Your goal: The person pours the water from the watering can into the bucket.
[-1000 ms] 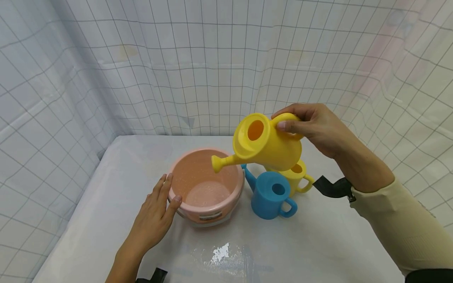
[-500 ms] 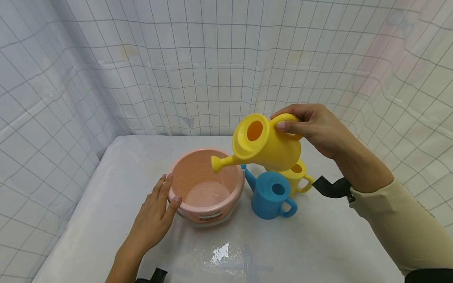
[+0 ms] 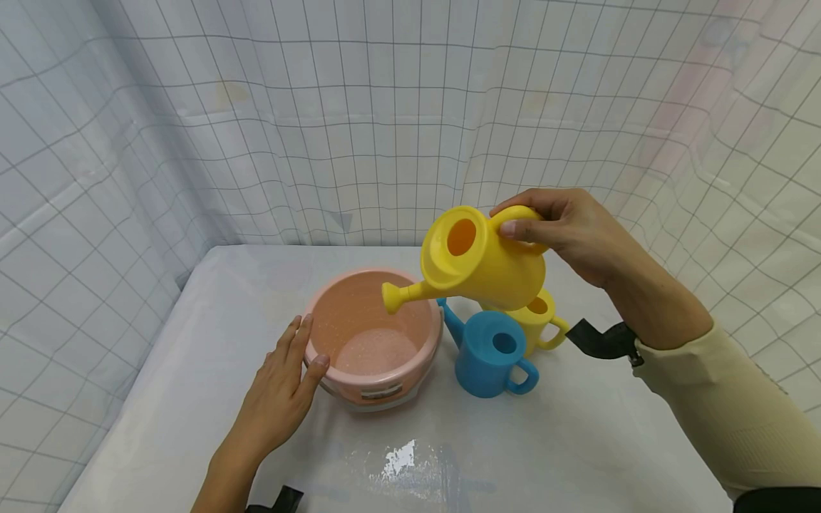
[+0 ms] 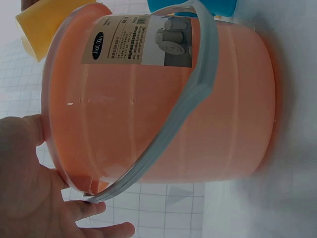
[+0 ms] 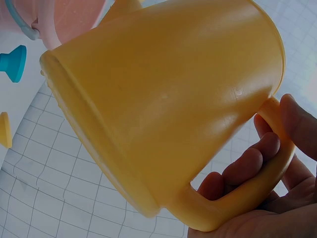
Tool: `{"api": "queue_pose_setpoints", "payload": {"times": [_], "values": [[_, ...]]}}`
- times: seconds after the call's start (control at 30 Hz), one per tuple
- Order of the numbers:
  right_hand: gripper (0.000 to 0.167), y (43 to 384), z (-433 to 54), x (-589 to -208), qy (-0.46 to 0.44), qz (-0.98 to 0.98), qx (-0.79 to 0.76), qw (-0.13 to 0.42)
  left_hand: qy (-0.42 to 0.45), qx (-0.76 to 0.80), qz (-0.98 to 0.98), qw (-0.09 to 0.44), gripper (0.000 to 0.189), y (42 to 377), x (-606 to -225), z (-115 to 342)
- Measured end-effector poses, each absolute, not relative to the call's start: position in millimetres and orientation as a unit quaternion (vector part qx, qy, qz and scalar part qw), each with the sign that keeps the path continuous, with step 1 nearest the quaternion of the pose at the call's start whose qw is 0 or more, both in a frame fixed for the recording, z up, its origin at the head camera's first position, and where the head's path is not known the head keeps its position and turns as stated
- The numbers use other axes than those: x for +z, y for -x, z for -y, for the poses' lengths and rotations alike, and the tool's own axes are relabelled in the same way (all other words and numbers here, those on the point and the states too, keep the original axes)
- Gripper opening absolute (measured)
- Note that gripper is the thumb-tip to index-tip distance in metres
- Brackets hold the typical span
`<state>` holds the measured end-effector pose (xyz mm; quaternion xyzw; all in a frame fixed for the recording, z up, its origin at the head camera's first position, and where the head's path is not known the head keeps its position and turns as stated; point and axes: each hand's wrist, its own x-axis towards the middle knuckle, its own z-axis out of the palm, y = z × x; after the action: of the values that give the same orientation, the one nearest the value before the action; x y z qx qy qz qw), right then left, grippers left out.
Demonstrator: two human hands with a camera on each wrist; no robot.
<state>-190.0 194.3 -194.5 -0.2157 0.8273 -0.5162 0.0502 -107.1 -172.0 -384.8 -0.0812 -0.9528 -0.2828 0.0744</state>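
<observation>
My right hand (image 3: 571, 231) grips the handle of a yellow watering can (image 3: 507, 267), its fingers curled through the loop in the right wrist view. The can hangs tilted, its spout over the right part of a pink bucket (image 3: 333, 324). No stream of water shows at the spout. With fingers extended, my left hand (image 3: 276, 392) touches the bucket's left rim. In the left wrist view the bucket's grey handle (image 4: 163, 129) hangs down along its side, below a printed label (image 4: 119, 39). Small droplets dot the bucket's inner wall.
A blue watering can (image 3: 484, 363) stands upright right of the bucket, with a second yellow watering can (image 3: 535, 331) partly hidden behind it. A wet patch (image 3: 404, 459) glistens on the white table (image 3: 192, 342) in front. Gridded white curtain (image 3: 385, 114) surrounds the table's back and sides.
The held yellow watering can has shifted very slightly left. Left hand, bucket and the standing cans look unchanged.
</observation>
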Motion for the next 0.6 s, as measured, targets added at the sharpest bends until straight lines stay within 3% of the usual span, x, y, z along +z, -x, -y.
{"api": "queue_pose_setpoints", "payload": {"times": [0.6], "values": [[0.03, 189.8, -192.4, -193.9, 0.208, -0.828, -0.517, 0.053, 0.079, -0.286, 0.952, 0.076, 0.065, 106.2, -384.1, 170.8]]}}
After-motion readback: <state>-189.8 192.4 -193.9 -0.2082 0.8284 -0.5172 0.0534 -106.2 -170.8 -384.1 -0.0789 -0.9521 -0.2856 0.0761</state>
